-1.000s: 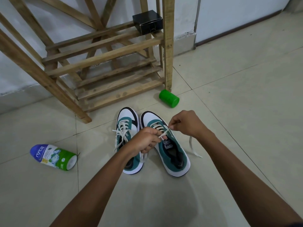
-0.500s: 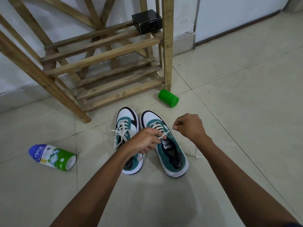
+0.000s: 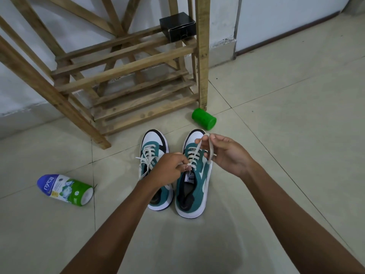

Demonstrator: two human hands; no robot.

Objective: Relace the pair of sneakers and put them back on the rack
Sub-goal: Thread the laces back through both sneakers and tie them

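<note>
Two teal, white and black sneakers stand side by side on the tiled floor, toes toward the wooden rack (image 3: 126, 76). The left sneaker (image 3: 153, 147) has its cream laces tied in a loose bow. Over the right sneaker (image 3: 194, 194) my left hand (image 3: 169, 170) pinches the cream lace (image 3: 194, 153) near the top eyelets, above the tongue label. My right hand (image 3: 227, 153) holds a loop of the same lace, lifted above the shoe's toe. My left forearm hides the left sneaker's heel.
A green cylindrical container (image 3: 204, 118) lies by the rack's front right post. A white, blue and green powder bottle (image 3: 65, 189) lies on the floor at the left. A small black box (image 3: 177, 26) sits on the rack's upper shelf. Open floor spreads to the right.
My right hand has swung from the shoe's right side up over its toe, drawing the lace into a raised loop. My left hand stays pinching the lace at the tongue.
</note>
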